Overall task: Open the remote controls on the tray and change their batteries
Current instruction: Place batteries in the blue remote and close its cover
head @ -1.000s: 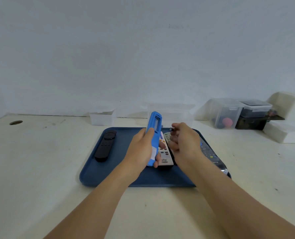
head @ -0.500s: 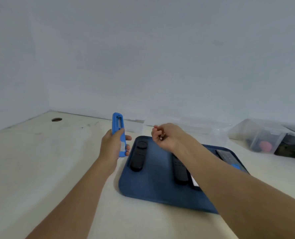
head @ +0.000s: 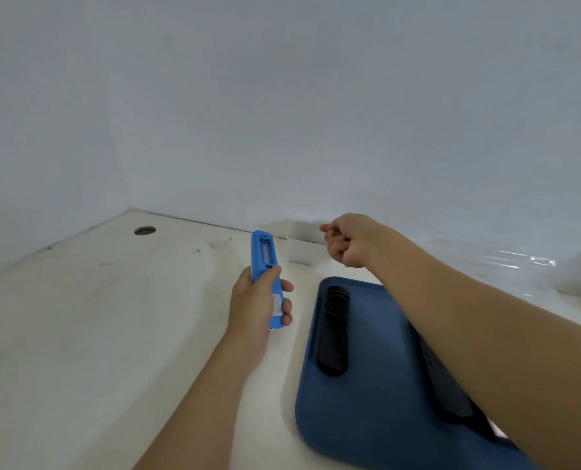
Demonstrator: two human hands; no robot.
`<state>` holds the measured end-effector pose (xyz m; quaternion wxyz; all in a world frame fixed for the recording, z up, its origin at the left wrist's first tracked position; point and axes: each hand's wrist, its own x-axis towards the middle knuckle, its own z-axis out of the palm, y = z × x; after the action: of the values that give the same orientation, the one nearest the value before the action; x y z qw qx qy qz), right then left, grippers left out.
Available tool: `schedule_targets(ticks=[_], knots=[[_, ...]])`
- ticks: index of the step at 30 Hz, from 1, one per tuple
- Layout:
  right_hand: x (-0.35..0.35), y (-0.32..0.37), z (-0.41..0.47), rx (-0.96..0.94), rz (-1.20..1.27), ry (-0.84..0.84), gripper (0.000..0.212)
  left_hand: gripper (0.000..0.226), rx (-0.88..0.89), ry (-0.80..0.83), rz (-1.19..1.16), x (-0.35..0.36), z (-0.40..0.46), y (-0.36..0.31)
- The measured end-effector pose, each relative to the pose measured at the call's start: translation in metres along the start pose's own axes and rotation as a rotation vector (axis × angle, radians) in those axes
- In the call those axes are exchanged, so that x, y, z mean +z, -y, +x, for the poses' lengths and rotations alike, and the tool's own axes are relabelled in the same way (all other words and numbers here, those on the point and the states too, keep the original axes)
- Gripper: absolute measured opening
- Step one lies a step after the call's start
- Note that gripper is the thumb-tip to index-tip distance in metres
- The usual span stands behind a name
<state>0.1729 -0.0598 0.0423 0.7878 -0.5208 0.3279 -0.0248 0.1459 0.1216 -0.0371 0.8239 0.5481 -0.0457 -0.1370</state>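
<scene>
Gripped upright in the left hand (head: 260, 305), off the tray (head: 377, 418), the blue remote (head: 265, 262) had been carried leftward, while the right hand (head: 348, 240), fingers curled on something unseen, had been swung toward a white box (head: 301, 251), suggesting old batteries were being discarded.

The left hand (head: 255, 307) grips a blue remote (head: 266, 266) upright left of the tray (head: 367, 412); the curled right hand (head: 350, 240) hovers beyond.

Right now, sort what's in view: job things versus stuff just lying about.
Job: blue remote, gripped by the left hand; right hand, fingers curled; black remote on the blue tray.
Lying about: white box; clear plastic container.
</scene>
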Motion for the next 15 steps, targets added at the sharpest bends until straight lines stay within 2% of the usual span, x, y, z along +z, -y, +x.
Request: schedule_targets(ticks=[4,10,15], knots=[[0.007,0.019,0.003,-0.064,0.011,-0.029,0.023,0.009,0.006,0.017,0.040,0.000,0.001,0.004],[0.026,0.019,0.009,-0.073,0.283,-0.211,0.023,0.010,-0.027,0.009,-0.017,-0.001,0.002,0.002],[0.039,0.020,-0.006,-0.105,0.497,-0.177,0.012,0.012,-0.032,0.028,0.005,0.000,0.001,0.003]])
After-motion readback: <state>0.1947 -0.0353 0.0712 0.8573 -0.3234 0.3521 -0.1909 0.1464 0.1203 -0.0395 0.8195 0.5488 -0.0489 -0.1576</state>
